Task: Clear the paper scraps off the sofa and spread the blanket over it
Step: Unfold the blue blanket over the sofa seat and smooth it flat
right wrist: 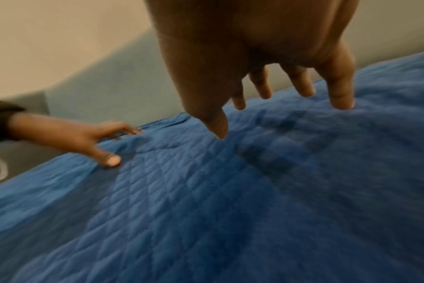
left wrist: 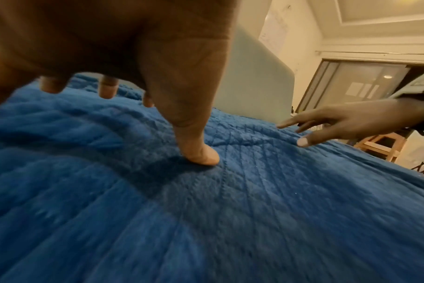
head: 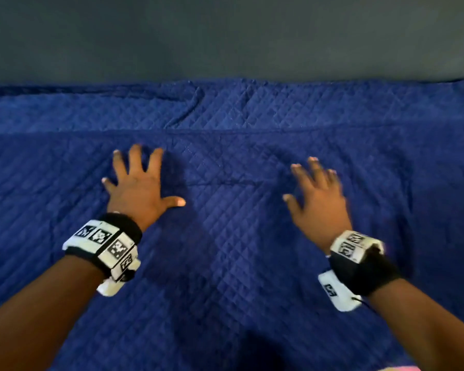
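Here we have the blue quilted blanket [head: 231,263] spread out and filling the lower three quarters of the head view, with the grey back of the sofa [head: 225,36] running across the top of the frame. Our left hand [head: 138,188] lies left of centre with its fingers straight and fanned apart, holding nothing. In the left wrist view its thumb tip presses into the cloth at the middle of the frame, and the fingertips touch the blanket further up. Our right hand [head: 318,199] sits right of centre, also with fingers straight and spread, holding nothing; it is blurred in the head view. In the right wrist view the little finger tip meets the cloth at the upper right, while for the thumb and the other fingers we cannot tell whether they touch. The two hands are well apart, with bare blanket between them. A fold [head: 190,108] runs slantwise in the blanket's upper band, just below the sofa back, and a long crease crosses the frame under it. Each wrist carries a black band [head: 121,228] with white marker tiles. In the left wrist view a wooden stool [left wrist: 380,147] stands at the right edge, beyond the blanket.
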